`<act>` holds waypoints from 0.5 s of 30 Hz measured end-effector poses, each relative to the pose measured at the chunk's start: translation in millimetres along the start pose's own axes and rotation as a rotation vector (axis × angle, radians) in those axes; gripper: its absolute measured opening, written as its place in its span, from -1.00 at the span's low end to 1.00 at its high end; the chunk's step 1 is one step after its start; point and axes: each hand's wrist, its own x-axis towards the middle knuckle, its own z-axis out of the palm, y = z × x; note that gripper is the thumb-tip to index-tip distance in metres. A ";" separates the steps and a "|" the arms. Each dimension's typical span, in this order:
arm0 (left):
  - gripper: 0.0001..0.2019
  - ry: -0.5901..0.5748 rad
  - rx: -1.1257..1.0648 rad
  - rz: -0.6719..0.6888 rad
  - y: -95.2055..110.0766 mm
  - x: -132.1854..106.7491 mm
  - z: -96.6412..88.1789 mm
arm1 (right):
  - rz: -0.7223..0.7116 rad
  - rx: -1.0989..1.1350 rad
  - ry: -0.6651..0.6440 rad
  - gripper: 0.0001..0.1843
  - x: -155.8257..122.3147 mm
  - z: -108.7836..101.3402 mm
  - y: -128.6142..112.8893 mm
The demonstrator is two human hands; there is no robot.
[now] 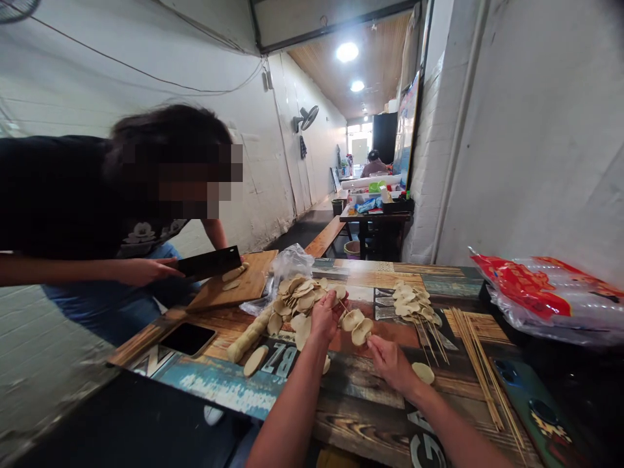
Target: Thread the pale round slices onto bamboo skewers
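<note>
My left hand (325, 315) is closed in a pinch on a thin bamboo skewer, with pale round slices (357, 325) threaded on it just to its right. My right hand (390, 361) sits below those slices, fingers curled toward the skewer's end; what it grips is hard to see. A loose pile of the same slices (298, 296) lies behind my left hand. One single slice (423, 372) rests on the table beside my right wrist.
Across the table a person holds a cleaver (209, 263) over a wooden cutting board (244, 283). Filled skewers (414, 304) and bare sticks (475, 354) lie at right. A phone (188, 338), uncut rolls (248, 338), a red packet (546, 292) and another phone (533, 406) surround me.
</note>
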 end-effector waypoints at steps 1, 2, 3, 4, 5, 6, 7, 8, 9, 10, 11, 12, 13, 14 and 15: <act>-0.75 -0.012 0.015 -0.006 -3.9 -0.9 0.9 | 0.002 -0.024 0.011 -0.59 -0.2 1.0 1.5; -0.72 -0.026 0.031 -0.009 -8.4 -2.1 2.1 | 0.004 -0.042 0.023 -0.59 -0.4 1.8 2.7; -0.70 -0.038 0.043 -0.011 -13.3 -3.5 3.6 | 0.007 -0.054 0.034 -0.60 -0.5 2.4 3.4; -0.68 -0.050 0.054 -0.012 -18.2 -5.1 5.4 | 0.013 -0.065 0.041 -0.60 -0.4 2.7 3.8; -0.66 -0.062 0.063 -0.013 -22.9 -6.9 7.4 | 0.022 -0.078 0.046 -0.61 -0.3 2.7 3.8; -0.66 -0.072 0.070 -0.015 -26.9 -8.7 9.5 | 0.034 -0.094 0.052 -0.61 -0.1 2.5 3.4; -0.66 -0.079 0.072 -0.017 -30.0 -10.4 11.6 | 0.049 -0.112 0.056 -0.61 0.0 1.9 2.7; -0.67 -0.082 0.072 -0.022 -32.1 -11.9 13.6 | 0.064 -0.132 0.058 -0.62 0.0 1.2 1.8; -0.69 -0.085 0.069 -0.030 -33.2 -13.2 15.5 | 0.077 -0.150 0.062 -0.62 0.0 0.2 0.8; -0.70 -0.088 0.062 -0.046 -33.3 -14.1 17.1 | 0.087 -0.163 0.066 -0.62 -0.1 -0.9 -0.1; -0.70 -0.092 0.051 -0.071 -32.7 -14.8 18.5 | 0.094 -0.171 0.071 -0.62 -0.3 -2.1 -1.0; -0.70 -0.097 0.036 -0.104 -31.9 -15.1 19.6 | 0.099 -0.176 0.077 -0.63 -0.5 -3.3 -1.7; -0.70 -0.104 0.021 -0.138 -31.0 -15.1 20.3 | 0.104 -0.179 0.086 -0.63 -0.7 -4.3 -2.1; -0.69 -0.110 0.004 -0.168 -30.2 -14.9 20.7 | 0.108 -0.179 0.096 -0.63 -0.7 -5.1 -2.2; -0.69 -0.113 -0.013 -0.189 -29.6 -14.5 20.7 | 0.109 -0.174 0.108 -0.64 -0.6 -5.6 -1.8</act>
